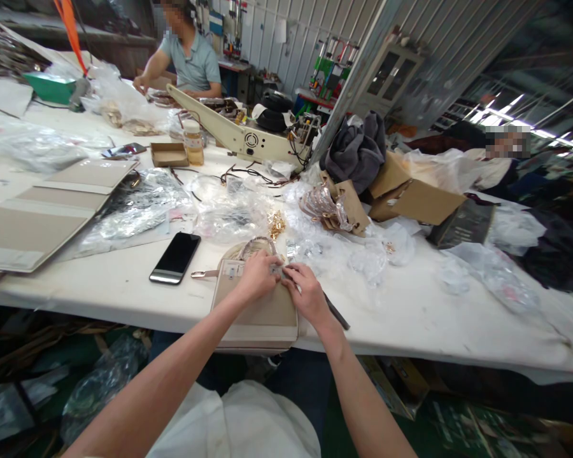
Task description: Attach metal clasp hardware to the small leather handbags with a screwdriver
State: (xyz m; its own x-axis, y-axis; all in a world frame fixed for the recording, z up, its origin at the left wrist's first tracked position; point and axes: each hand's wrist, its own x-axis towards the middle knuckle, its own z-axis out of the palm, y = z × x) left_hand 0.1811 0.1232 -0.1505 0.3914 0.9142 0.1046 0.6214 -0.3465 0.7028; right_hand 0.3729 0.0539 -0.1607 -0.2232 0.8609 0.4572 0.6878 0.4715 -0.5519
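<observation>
A beige handbag (pixel 262 315) lies flat at the near edge of the white table (pixel 124 292), its handle toward the far side. My left hand (pixel 258 275) rests on the bag's upper part with fingers pinched on a small metal fitting (pixel 277 270). My right hand (pixel 308 291) meets it from the right, fingers closed on the same fitting. A dark thin tool (pixel 337 312) lies under my right wrist.
A black phone (pixel 175 257) lies left of the bag. Beige panels (pixel 42 213), clear plastic bags (pixel 138 210), gold hardware (pixel 277 224) and cardboard boxes (pixel 410 194) crowd the table. A person in a grey shirt (pixel 191 57) works at the far end; another sits right.
</observation>
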